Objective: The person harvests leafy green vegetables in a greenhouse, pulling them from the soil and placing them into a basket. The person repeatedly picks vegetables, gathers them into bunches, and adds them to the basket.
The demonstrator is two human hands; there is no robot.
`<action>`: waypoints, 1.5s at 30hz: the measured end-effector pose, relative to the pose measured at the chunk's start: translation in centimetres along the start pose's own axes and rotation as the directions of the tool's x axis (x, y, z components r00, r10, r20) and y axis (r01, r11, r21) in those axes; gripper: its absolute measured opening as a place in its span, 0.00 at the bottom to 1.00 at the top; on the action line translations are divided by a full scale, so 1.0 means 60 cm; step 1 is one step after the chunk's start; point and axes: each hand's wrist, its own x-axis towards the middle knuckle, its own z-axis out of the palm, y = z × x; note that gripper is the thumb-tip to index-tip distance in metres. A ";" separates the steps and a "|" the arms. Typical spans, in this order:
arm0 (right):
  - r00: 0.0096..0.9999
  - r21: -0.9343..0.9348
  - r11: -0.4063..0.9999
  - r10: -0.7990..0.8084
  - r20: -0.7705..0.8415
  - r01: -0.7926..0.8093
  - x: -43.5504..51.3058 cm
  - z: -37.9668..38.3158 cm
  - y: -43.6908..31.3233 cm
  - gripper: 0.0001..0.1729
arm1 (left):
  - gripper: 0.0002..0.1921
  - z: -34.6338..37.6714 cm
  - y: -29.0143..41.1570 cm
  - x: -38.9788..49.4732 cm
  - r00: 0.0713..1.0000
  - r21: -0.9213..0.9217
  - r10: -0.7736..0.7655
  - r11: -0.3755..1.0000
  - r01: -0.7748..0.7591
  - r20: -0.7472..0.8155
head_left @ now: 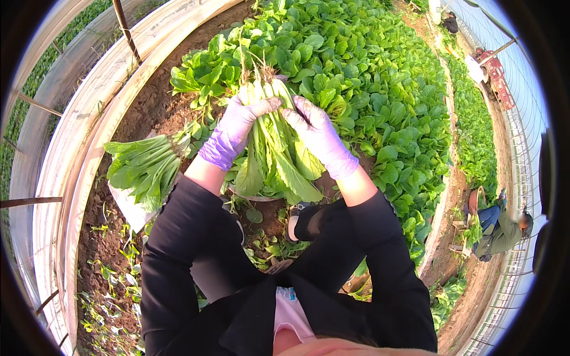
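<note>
Both my hands wear purple gloves, soiled at the fingers. My left hand [238, 127] grips the left side of a bunch of leafy greens [276, 151], its thumb across the pale stems. On the bunch's right side, my right hand [316, 129] closes thumb and fingers on a stem. The roots point away from me and the leaves hang towards my lap. To the left, a pile of pulled greens [144, 167] lies partly on a white sheet [127, 204], roots towards the right. Below the held leaves shows part of a pale curved rim [256, 198].
Dense greens [392, 98] grow ahead and right. Plastic sheeting [75, 147] with poles runs along the left. At the right, a person [501, 231] sits near a basket [476, 200]; another person [450, 23] is farther off. Red crates [496, 80] stand at the upper right.
</note>
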 end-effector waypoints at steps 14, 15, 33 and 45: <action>0.949 0.086 0.986 0.111 0.296 -0.142 0.059 -0.001 0.197 0.27 | 0.17 -0.044 0.012 -0.014 0.937 0.228 -0.110 0.954 0.193 -0.331; 0.971 -0.324 0.943 0.144 0.190 -0.076 0.077 -0.030 0.277 0.21 | 0.17 -0.044 0.016 -0.013 0.922 0.215 -0.091 0.959 0.182 -0.377; 0.840 -0.991 -0.017 0.532 0.105 0.135 0.205 -0.091 0.804 0.15 | 0.23 -0.079 -0.015 0.056 0.713 -0.008 -0.286 0.930 0.367 -0.640; 0.878 -0.895 -0.396 0.479 -0.013 0.203 0.150 -0.118 0.853 0.19 | 0.23 -0.072 -0.023 0.060 0.710 0.034 -0.253 0.931 0.363 -0.657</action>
